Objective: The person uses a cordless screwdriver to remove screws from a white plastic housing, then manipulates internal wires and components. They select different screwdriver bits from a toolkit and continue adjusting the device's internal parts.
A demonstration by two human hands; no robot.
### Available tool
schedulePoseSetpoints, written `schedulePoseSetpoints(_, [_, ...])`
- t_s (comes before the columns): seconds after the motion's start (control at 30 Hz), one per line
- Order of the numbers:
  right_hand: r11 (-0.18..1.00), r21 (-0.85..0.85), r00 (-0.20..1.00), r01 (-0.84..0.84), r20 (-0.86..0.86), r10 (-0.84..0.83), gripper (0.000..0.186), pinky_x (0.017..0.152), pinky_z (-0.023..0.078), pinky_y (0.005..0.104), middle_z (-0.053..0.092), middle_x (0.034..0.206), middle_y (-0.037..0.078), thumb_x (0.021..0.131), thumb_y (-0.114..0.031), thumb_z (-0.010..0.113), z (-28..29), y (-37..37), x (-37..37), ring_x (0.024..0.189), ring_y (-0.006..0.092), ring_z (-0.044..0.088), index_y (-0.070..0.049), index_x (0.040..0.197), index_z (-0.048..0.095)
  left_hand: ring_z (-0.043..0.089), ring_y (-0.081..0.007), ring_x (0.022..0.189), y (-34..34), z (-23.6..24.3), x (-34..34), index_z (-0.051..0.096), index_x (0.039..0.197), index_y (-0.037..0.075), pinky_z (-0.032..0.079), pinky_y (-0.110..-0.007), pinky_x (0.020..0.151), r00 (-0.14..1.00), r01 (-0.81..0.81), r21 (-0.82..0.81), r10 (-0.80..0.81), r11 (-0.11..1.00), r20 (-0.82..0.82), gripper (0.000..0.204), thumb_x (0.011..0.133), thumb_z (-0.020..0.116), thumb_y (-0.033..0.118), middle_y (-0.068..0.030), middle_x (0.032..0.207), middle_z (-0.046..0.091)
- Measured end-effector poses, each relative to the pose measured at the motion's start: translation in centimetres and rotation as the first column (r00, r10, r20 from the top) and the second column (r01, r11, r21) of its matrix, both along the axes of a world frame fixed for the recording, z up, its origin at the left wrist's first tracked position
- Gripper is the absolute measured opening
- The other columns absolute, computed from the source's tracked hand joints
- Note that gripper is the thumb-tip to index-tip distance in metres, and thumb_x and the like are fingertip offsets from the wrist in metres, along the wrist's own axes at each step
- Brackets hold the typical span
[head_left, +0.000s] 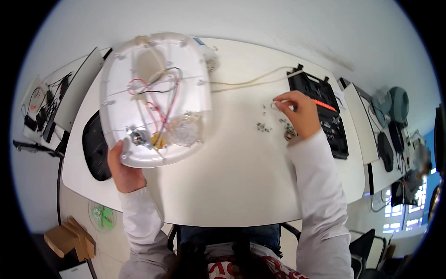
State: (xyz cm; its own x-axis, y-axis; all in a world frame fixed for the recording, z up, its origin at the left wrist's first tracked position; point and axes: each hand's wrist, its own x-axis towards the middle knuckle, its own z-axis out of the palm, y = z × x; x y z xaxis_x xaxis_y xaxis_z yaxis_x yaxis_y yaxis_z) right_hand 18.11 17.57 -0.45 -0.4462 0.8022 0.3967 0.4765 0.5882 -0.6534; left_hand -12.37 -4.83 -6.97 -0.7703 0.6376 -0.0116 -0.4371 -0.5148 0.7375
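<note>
My left hand [125,171] grips the lower left edge of a white plastic fan base [123,100], tilted up so its hollow inside shows. Red, black and white wires [160,109] run through it to a round clear-cased part [183,130], a yellow part [158,140] and a metal switch-like part [138,136]. Over the right side of the table, my right hand [299,111] pinches a small pale piece [274,106], too small to name. Below its fingers lie several small screws [264,127] and a little heap of metal parts [290,134], partly hidden by my wrist.
An open black tool case [335,135] stands at the right of the white table [227,186]. A pale cord [246,86] crosses the back. A black oval plate [94,153] lies at left, partly under the fan base. A white rounded housing [207,55] sits behind it.
</note>
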Motion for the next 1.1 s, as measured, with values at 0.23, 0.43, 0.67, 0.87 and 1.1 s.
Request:
schedulePoseSetpoints(0.23, [0.949,0.173,0.804,0.265,0.503,-0.317,0.012,0.07,0.05,0.0341,0.066,0.084,0.008,0.075,-0.022,0.068,-7.2,10.6,-2.8,0.078,0.0244,0.064,-0.014,0.083,0.069,0.055,-0.0097,0.086,1.2,0.5,1.5,0.055,0.107,-0.001,0.042,-0.023,0.077,0.987,-0.025,0.038,0.031,0.999,-0.155,0.026,0.082,0.054,0.007,-0.0042,0.094,0.06])
schedulePoseSetpoints(0.43, [0.936,0.329,0.945,0.125,0.249,-0.213,0.018,0.067,0.048,0.0342,0.066,0.08,0.01,0.085,-0.019,0.055,-5.2,8.0,-3.6,0.076,0.0241,0.062,-0.007,0.096,0.062,0.054,-0.0087,0.084,0.8,1.6,2.7,0.054,0.107,-0.003,0.041,-0.022,0.076,0.979,-0.014,-0.011,0.011,1.0,-0.204,0.026,0.082,0.05,0.005,-0.0048,0.094,0.06])
schedulePoseSetpoints(0.67, [0.911,-0.252,0.94,-0.327,-0.19,0.284,0.025,0.057,0.042,0.0246,0.065,0.074,0.009,0.091,-0.019,0.047,1.1,-7.4,-7.3,0.064,0.0122,0.052,0.002,0.095,0.061,0.052,-0.0091,0.085,0.5,1.2,3.1,0.05,0.112,-0.003,0.039,-0.021,0.078,0.954,0.035,-0.104,-0.064,0.994,-0.292,0.031,0.081,0.047,0.002,-0.0055,0.096,0.058])
schedulePoseSetpoints(0.87, [0.962,0.014,0.96,-0.274,0.07,0.273,0.026,0.066,0.047,0.0336,0.059,0.086,0.012,0.081,-0.024,0.063,-1.6,-9.9,-10.0,0.075,0.0261,0.058,-0.005,0.099,0.063,0.05,-0.01,0.09,0.9,1.2,3.7,0.049,0.114,-0.003,0.038,-0.022,0.08,0.905,0.018,-0.115,-0.065,0.993,-0.42,0.032,0.082,0.047,0.004,-0.0059,0.099,0.057])
schedulePoseSetpoints(1.1, [0.929,-0.182,0.945,-0.322,-0.005,0.326,0.034,0.073,0.046,0.0327,0.051,0.095,0.011,0.074,-0.02,0.07,-3.6,-11.0,-10.3,0.085,0.0256,0.053,-0.011,0.105,0.062,0.051,-0.0105,0.092,0.8,0.7,3.7,0.049,0.115,-0.003,0.037,-0.023,0.083,0.886,0.003,-0.16,-0.076,0.987,-0.457,0.035,0.083,0.047,0.008,-0.0061,0.102,0.058])
